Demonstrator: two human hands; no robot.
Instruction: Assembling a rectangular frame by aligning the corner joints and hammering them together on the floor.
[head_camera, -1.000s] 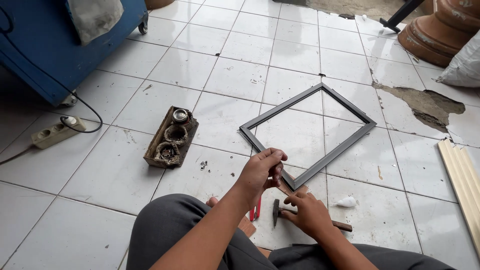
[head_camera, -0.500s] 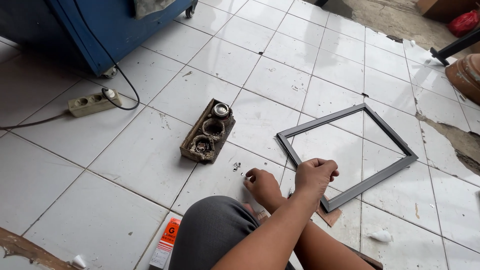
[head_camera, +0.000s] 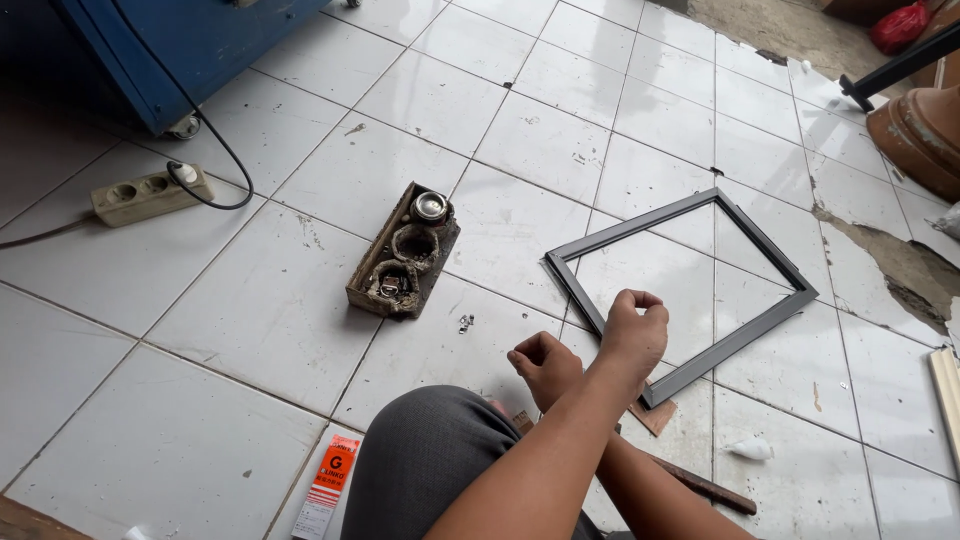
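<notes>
Right hand (head_camera: 632, 330) pinches the dark metal frame (head_camera: 680, 290)'s near edge; left hand (head_camera: 543, 365) sits curled and empty just beside that frame.

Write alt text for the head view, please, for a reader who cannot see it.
Two hands meet over a grey metal frame lying on a white tiled floor: one hand is closed at the frame's near edge, the other hand is curled beside it. To the left lie a dirty tray of round parts and a power strip.
</notes>
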